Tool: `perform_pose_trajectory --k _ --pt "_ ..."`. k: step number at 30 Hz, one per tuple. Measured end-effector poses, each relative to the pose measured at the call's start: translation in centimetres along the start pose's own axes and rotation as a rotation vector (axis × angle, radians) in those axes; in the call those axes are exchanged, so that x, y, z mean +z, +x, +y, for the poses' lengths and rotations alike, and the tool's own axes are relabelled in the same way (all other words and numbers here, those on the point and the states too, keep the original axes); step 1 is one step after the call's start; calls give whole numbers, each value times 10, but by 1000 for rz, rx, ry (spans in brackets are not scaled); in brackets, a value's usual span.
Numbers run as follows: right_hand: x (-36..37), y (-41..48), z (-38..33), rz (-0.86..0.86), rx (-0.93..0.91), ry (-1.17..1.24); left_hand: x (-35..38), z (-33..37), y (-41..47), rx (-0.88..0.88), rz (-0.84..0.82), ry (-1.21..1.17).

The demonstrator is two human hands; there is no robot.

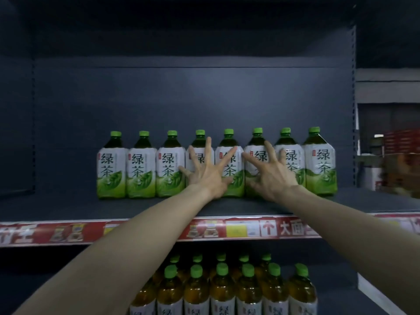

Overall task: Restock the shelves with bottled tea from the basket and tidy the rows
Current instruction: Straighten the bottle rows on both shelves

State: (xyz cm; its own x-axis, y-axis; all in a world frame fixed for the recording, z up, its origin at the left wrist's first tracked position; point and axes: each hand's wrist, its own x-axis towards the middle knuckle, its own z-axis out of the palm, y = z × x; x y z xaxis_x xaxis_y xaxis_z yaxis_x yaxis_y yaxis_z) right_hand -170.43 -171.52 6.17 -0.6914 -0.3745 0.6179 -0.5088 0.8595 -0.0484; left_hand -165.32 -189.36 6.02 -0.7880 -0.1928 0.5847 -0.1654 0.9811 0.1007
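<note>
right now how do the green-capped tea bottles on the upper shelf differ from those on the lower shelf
The upper bottles stand in one row of eight; the lower bottles at least two rows deep. Left hand and right hand touch the upper bottles, not the lower bottles. Both have green caps, white labels.

I log a red promo strip running across the frame, with a yellow price tag set in it right of centre. Far right: stacked red cartons, grey racking above, blurred white item below.
</note>
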Motion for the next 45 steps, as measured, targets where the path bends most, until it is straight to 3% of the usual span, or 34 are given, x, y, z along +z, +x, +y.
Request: perform_pose_trajectory --k 12,16,21,27,31,45 --pt "9 4 5 34 -52 29 13 9 7 -33 44 114" --pt "3 -1 35 233 -89 81 11 10 5 -66 71 80" --pt "-5 -3 91 354 191 330 10 48 5 -45 67 -63" --pt "-3 -5 148 152 613 794 26 91 11 -11 8 -131" --pt "2 3 165 19 647 1100 40 92 11 10 -55 -33" --pt "16 6 175 8 607 959 45 97 11 9 -14 33"
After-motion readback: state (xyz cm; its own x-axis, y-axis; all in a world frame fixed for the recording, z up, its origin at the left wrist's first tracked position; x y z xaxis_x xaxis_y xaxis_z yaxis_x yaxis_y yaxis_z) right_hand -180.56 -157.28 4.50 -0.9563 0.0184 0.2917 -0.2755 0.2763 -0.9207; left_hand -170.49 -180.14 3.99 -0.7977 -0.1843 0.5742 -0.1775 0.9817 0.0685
